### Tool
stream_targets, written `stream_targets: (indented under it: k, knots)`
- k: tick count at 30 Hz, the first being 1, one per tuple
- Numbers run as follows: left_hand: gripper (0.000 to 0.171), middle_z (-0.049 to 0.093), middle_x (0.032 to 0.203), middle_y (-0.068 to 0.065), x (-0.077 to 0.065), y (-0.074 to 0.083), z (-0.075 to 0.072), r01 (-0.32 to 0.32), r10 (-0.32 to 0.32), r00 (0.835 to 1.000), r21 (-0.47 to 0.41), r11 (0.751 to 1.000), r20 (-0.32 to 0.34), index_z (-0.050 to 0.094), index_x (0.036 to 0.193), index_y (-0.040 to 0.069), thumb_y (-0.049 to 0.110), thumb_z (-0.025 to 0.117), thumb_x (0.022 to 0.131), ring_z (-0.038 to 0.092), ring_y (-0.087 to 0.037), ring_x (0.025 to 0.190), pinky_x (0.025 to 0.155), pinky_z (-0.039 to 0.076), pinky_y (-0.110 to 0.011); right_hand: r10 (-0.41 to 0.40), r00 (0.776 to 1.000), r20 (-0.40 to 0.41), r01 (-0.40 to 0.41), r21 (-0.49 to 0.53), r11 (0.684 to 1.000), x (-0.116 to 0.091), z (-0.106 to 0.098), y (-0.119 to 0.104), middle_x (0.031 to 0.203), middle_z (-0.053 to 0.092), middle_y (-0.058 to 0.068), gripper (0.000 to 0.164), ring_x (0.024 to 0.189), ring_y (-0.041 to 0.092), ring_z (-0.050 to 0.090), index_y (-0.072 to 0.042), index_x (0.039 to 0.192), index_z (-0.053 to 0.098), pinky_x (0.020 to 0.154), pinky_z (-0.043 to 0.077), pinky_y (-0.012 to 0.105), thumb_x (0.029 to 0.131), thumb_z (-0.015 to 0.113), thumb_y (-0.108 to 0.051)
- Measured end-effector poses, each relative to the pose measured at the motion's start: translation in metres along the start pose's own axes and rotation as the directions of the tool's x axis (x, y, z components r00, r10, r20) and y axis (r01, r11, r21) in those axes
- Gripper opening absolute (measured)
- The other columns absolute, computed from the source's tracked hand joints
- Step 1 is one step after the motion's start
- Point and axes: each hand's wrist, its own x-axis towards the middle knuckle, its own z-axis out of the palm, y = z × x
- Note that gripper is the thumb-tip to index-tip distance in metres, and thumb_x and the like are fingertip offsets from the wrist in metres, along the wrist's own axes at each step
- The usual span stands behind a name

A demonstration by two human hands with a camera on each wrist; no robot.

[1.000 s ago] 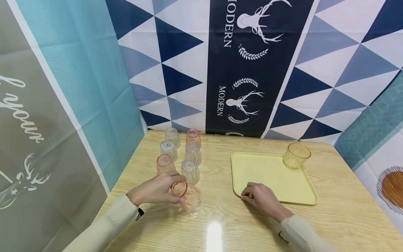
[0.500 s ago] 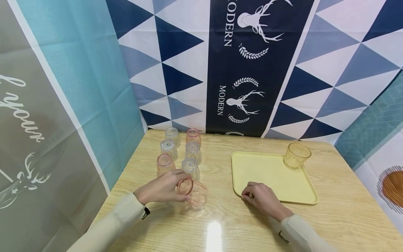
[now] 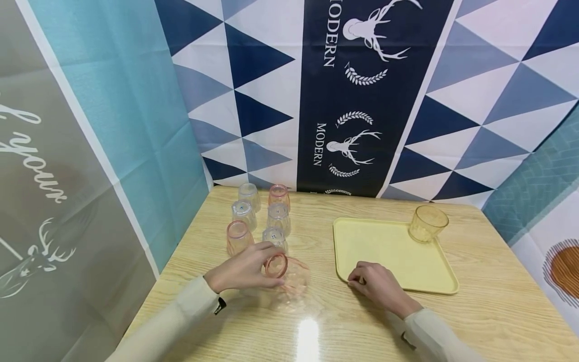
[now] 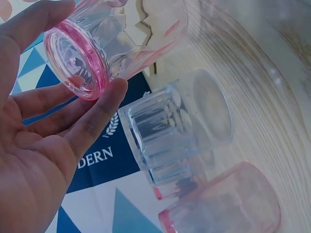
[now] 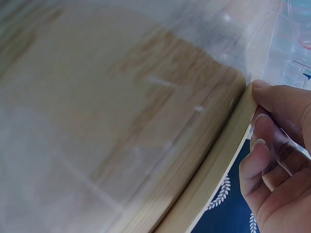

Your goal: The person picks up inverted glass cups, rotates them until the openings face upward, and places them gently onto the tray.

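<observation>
My left hand grips a pink-tinted clear drinking glass around its thick base, fingers and thumb at the pink bottom ring. The glass's mouth points down and to the right, above the table in front of the other glasses. At the near left corner of a yellow tray, my right hand pinches the rim between thumb and fingers; the right wrist view shows the thumb on the tray edge. An upright yellow glass stands at the tray's back right corner.
Two rows of upturned glasses stand at the table's left: a pink glass and a clear glass nearest, several clear ones and another pink glass behind. A patterned cloth hangs along the back edge of the wooden table.
My left hand has moved right, carrying the pink-tinted glass a little farther from the near pink glass and closer to the tray. The right hand has stayed on the tray rim.
</observation>
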Motion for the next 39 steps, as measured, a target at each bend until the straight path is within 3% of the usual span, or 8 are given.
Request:
stream_targets:
  k: [17, 29, 39]
  knots:
    - [0.058, 0.068, 0.124, -0.003, 0.017, 0.006, 0.013, 0.012, -0.012, 1.000, -0.010, 1.000, -0.009, 0.066, 0.130, 0.008, 0.047, 0.078, 0.089, 0.062, -0.016, 0.116, 0.095, 0.053, -0.031, 0.001, 1.000, -0.006, -0.001, -0.003, 1.000, -0.001, 0.000, 0.000, 0.079, 0.061, -0.017, 0.010, 0.067, -0.004, 0.054, -0.020, 0.084, 0.078, 0.056, 0.047, 0.022, 0.083, 0.086, -0.014]
    - [0.056, 0.067, 0.121, -0.005, 0.032, 0.010, 0.025, -0.004, 0.002, 1.000, -0.071, 0.997, -0.028, 0.065, 0.130, 0.008, 0.043, 0.080, 0.089, 0.063, -0.014, 0.106, 0.088, 0.053, -0.028, -0.015, 1.000, -0.009, 0.015, -0.003, 1.000, -0.001, 0.002, 0.002, 0.080, 0.063, -0.016, 0.010, 0.067, -0.003, 0.056, -0.020, 0.085, 0.079, 0.057, 0.048, 0.022, 0.083, 0.086, -0.014]
    - [0.059, 0.069, 0.118, -0.011, 0.039, 0.014, 0.036, 0.001, -0.007, 0.999, -0.117, 0.993, -0.051, 0.064, 0.131, 0.003, 0.041, 0.080, 0.089, 0.064, -0.019, 0.099, 0.082, 0.053, -0.028, -0.030, 0.999, -0.021, 0.030, -0.010, 1.000, -0.002, 0.002, 0.002, 0.081, 0.064, -0.013, 0.010, 0.067, -0.002, 0.056, -0.018, 0.085, 0.079, 0.056, 0.048, 0.022, 0.083, 0.087, -0.013]
